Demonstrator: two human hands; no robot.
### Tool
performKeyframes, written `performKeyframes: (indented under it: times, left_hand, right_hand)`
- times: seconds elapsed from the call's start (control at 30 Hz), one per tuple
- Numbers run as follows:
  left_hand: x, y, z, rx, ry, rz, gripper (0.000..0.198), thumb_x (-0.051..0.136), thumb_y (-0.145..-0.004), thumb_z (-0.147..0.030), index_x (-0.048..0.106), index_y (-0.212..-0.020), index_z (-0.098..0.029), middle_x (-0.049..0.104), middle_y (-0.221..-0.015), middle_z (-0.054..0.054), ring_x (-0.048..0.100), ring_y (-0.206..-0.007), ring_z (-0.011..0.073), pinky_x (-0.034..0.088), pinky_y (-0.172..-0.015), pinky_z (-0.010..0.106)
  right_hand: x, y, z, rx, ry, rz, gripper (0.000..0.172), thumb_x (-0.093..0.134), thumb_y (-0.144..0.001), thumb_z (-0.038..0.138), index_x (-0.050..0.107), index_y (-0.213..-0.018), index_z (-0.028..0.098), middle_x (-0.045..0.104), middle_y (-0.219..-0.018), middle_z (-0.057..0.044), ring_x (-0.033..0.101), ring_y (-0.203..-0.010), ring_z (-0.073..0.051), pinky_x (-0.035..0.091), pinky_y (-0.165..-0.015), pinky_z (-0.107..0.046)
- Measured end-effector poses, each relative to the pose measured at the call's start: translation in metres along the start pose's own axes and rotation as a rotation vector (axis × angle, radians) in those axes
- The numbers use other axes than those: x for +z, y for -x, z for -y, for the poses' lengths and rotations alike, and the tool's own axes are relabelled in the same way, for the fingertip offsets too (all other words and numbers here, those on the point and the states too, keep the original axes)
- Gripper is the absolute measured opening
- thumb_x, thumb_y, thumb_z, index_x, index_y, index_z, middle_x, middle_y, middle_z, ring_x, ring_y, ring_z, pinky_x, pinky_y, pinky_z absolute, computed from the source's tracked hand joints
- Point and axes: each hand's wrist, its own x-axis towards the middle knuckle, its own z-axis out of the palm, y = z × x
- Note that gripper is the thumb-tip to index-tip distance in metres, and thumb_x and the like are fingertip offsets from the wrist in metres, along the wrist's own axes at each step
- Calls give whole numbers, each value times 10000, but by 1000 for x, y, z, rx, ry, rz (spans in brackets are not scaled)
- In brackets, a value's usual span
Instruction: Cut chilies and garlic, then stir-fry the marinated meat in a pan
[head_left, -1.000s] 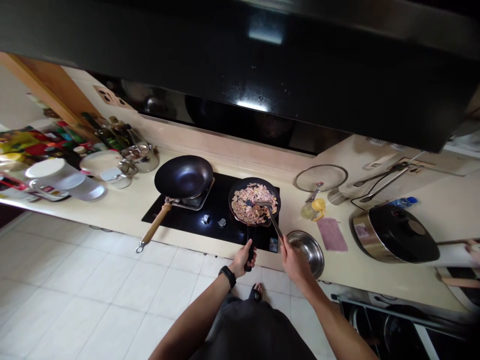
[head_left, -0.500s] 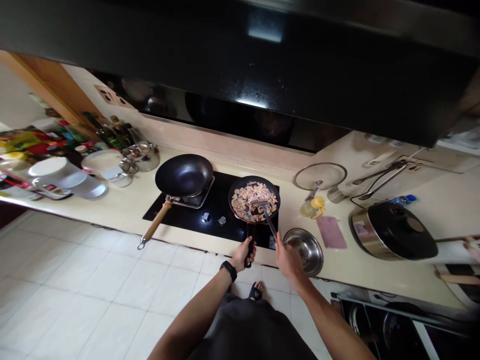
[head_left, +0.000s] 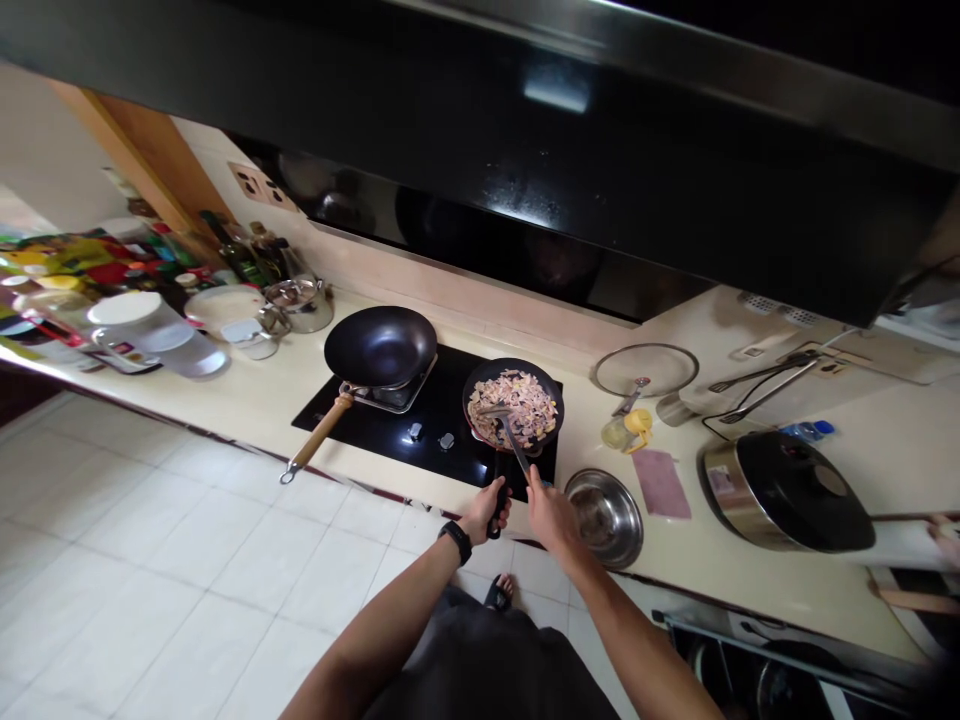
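My left hand (head_left: 486, 511) is closed round the black handle of a frying pan (head_left: 556, 440) on the right side of the cooktop (head_left: 390, 438). Small pinkish pieces of food (head_left: 529, 400), perhaps chopped meat, cover much of the pan's bottom. My right hand (head_left: 551, 512) grips a spatula (head_left: 516, 442), whose head rests among the food at the left part of the pan. Just right of that hand stands a steel bowl (head_left: 636, 520) on the counter. A dark wok (head_left: 381, 345) with a wooden handle sits on the left burner.
A glass lid (head_left: 646, 370), a yellow-topped oil jar (head_left: 628, 430), a pink cloth (head_left: 661, 484) and a large black-lidded cooker (head_left: 791, 490) stand to the right. Jugs (head_left: 139, 330) and several bottles crowd the left counter. The black range hood (head_left: 450, 130) hangs low overhead.
The spatula and my right hand have shifted left, so the spatula head is now at the left part of the pan. My left hand keeps its grip. The view has tilted slightly.
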Motion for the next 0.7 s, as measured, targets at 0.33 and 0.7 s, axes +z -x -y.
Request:
performKeyframes:
  times: [0.33, 0.7]
  left_hand:
    - [-2, -2, 0, -32, -42, -10, 462, 518, -879, -658, 513, -881, -196, 485, -584, -68, 384, -393, 62, 135, -398, 187]
    - [39, 28, -70, 82, -100, 21, 387, 727, -780, -137, 369, -648, -203, 332, -512, -115, 248, -370, -2, 129, -369, 145]
  right_hand:
    - [12, 20, -53, 6, -15, -67, 513, 324, -1036, 232, 445, -1520, 113, 780, -931, -181, 761, -774, -258, 546, -672, -303]
    - [3, 33, -67, 26, -711, -536, 553, 395, -1007, 462, 643, -1329, 87, 749, -1165, -196, 740, -1050, -267, 581, -892, -326]
